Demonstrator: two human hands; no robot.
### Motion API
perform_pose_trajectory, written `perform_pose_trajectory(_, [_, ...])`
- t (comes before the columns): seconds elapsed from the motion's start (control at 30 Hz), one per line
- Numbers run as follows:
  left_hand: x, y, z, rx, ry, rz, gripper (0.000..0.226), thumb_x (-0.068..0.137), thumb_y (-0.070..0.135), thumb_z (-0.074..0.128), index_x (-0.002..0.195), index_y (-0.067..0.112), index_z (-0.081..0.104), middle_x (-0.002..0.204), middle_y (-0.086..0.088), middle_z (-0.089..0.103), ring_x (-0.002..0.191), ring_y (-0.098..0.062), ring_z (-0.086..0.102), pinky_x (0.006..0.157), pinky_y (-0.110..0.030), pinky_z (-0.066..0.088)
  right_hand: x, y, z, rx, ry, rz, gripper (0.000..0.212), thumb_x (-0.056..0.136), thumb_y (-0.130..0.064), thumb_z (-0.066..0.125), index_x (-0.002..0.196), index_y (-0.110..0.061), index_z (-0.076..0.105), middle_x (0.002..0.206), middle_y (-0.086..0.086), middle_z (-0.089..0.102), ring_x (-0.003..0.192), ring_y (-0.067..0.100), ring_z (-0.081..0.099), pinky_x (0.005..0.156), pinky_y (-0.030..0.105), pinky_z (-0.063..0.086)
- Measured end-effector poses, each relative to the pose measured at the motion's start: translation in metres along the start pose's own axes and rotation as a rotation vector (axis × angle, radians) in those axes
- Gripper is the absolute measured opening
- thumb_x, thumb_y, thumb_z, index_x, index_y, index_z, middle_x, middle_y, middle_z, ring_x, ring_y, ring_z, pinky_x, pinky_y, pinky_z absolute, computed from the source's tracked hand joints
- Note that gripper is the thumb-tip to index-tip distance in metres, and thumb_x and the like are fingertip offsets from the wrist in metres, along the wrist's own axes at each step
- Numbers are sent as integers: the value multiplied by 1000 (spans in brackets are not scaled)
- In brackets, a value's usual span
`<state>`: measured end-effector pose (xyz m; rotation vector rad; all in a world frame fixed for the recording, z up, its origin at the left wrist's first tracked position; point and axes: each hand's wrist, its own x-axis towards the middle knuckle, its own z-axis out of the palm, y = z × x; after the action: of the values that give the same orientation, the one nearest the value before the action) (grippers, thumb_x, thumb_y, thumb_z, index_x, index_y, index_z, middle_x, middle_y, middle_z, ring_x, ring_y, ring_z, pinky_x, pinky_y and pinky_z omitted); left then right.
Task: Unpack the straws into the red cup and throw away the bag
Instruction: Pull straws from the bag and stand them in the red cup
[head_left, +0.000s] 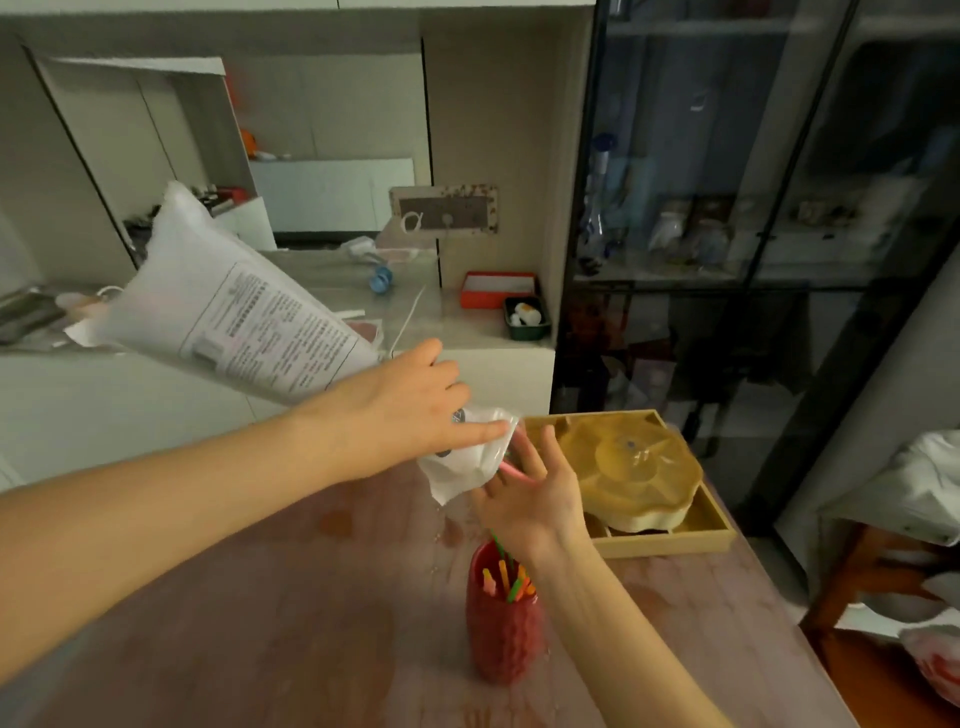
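Left hand (410, 410) grips bag (234, 306) tilted mouth-down for emptying; right hand (530, 499) spread at mouth above red cup (501, 639), grip unclear.

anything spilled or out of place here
No clear spill. The left hand holds the bag tipped mouth-down over the open right hand, not over the red cup; a pink straw lies across its fingers. Shiny specks on the table near the cup could be droplets.
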<state>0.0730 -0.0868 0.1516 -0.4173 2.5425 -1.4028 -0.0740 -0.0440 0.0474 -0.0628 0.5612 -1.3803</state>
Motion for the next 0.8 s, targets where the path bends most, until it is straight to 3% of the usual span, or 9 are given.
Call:
perform_pose_trajectory(0.23, [17,12,-7,55,-20,98,73,83,8,59,140,21,17,87,-5,56,80,-27,47,72,-40,21,3,11,-8,206,32,154,50,94,-44,46,121,-6,62,120,21,65,114,35,60,104,46,42])
perform_pose_trajectory(0.33, [13,21,-7,-26,-65,19,66,86,6,51,141,19,17,91,-7,58,84,-28,50,77,-41,30,6,11,-14,187,42,117,39,95,-40,45,109,-8,63,130,18,60,120,33,57,107,46,39])
perform_pose_trajectory(0.43, [1,39,0,-250,-142,-98,75,84,2,46,144,18,6,105,-11,56,92,-31,51,76,-38,31,6,9,-21,98,37,48,48,94,-47,46,114,-5,59,131,18,59,120,34,55,108,47,37])
perform_pose_trajectory(0.53, [-18,51,10,-359,-68,-294,93,54,0,69,138,18,33,77,-6,59,67,-25,54,58,-32,29,-2,5,-23,-8,-53,-8,64,86,-58,48,124,-7,54,126,14,62,121,32,55,108,49,36])
perform_pose_trajectory(0.6, [-26,61,22,-440,21,-430,100,39,-2,73,132,19,42,64,-1,54,56,-20,50,52,-29,28,-9,7,-23,-184,-108,-43,66,81,-61,46,120,-9,59,120,10,66,116,27,59,102,44,43])
perform_pose_trajectory(0.7, [-29,76,25,-530,59,-504,103,36,-1,74,131,20,39,64,2,51,57,-19,49,53,-27,32,-13,15,-18,-466,-158,-95,51,80,-57,48,104,-18,71,107,9,72,100,24,66,87,39,49])
perform_pose_trajectory(0.8, [-33,90,28,-577,58,-536,103,38,3,76,132,21,38,66,3,50,58,-19,49,54,-28,32,-13,23,-12,-561,-54,-198,30,82,-51,54,95,-34,75,102,-2,73,99,19,68,96,43,50])
